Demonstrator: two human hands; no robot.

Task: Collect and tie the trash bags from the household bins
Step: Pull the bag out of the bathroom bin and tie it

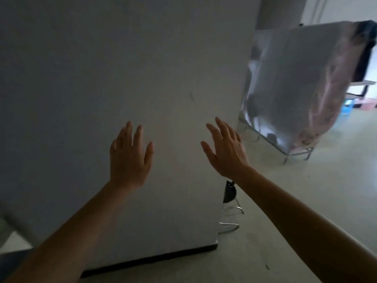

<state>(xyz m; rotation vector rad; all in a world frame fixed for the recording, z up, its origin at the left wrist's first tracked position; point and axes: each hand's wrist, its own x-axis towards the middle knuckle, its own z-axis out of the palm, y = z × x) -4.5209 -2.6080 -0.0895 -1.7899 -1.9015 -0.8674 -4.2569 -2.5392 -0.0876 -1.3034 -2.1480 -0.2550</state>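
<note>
My left hand (pixel 130 156) is raised in front of a plain white wall (pixel 122 68), palm away from me, fingers spread, holding nothing. My right hand (pixel 226 150) is up beside it at the same height, also spread and holding nothing. The two hands are apart, with a gap of bare wall between them. No trash bag and no bin shows in this view.
The wall ends at a corner (pixel 217 240) with a dark baseboard. Past the corner a black seat on metal legs (pixel 229 198) stands on the pale floor. A metal rack draped with a grey cloth (pixel 291 84) stands at the right. Blue stools (pixel 345 108) sit behind it.
</note>
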